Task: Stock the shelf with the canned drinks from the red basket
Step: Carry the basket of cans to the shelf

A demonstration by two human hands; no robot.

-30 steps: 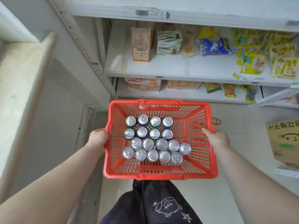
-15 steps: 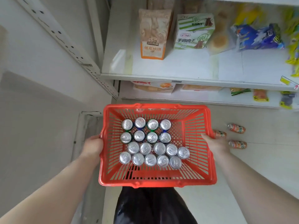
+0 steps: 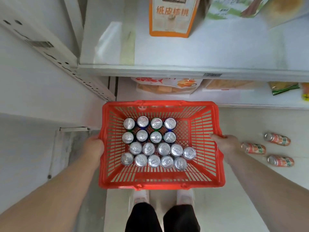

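Red basket (image 3: 160, 183), of slotted plastic, held level in front of the person above the floor (image 3: 250, 195), just short of the white shelf (image 3: 184, 71). Inside it, eighteen canned drinks (image 3: 151, 143) stand upright, silver tops with pull tabs facing up: two rows of four at the far side, two rows of five nearer the body, the cans packed touching toward the basket's left half, with the right part of its mesh bottom bare. Left hand (image 3: 93, 147): grip clenched on the basket's left rim, fingers hidden beneath it. Right hand (image 3: 224, 144): grip closed on the right rim, thumb lying over the inner wall. On the shelf above the basket, an orange and white carton (image 3: 170, 19) stands upright beside a green and white pack (image 3: 234, 7), both cut off by the frame's top edge. The lower shelf (image 3: 234, 99) carries flat snack packets (image 3: 165, 86). Three orange bottles (image 3: 267, 149) lie on their sides on the floor to the right of the right hand. Two pale shoes (image 3: 185, 197) show below the basket.
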